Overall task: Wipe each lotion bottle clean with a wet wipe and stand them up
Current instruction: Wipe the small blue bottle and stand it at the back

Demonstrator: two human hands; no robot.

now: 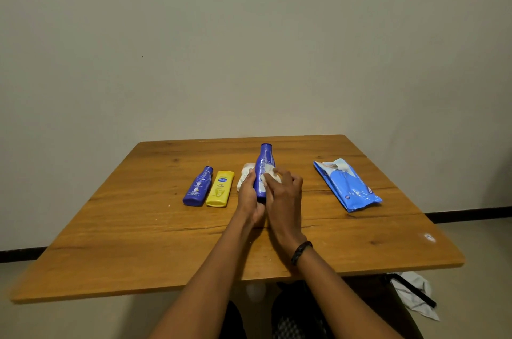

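My left hand (pixel 249 200) grips a tall dark-blue lotion bottle (pixel 264 161) by its lower body, holding it above the middle of the table with the cap pointing away. My right hand (pixel 285 194) presses a crumpled white wet wipe (pixel 273 175) against the bottle's right side. Left of my hands, a smaller blue lotion bottle (pixel 198 187) and a yellow lotion bottle (pixel 220 188) lie flat side by side. A white bottle (pixel 245 174) lies behind my left hand, mostly hidden.
A blue pack of wet wipes (pixel 347 186) lies on the right part of the wooden table (pixel 138 241). The table's far edge meets a plain wall. A white cloth with a dark strap (pixel 412 294) lies on the floor at the right, below the table's near edge.
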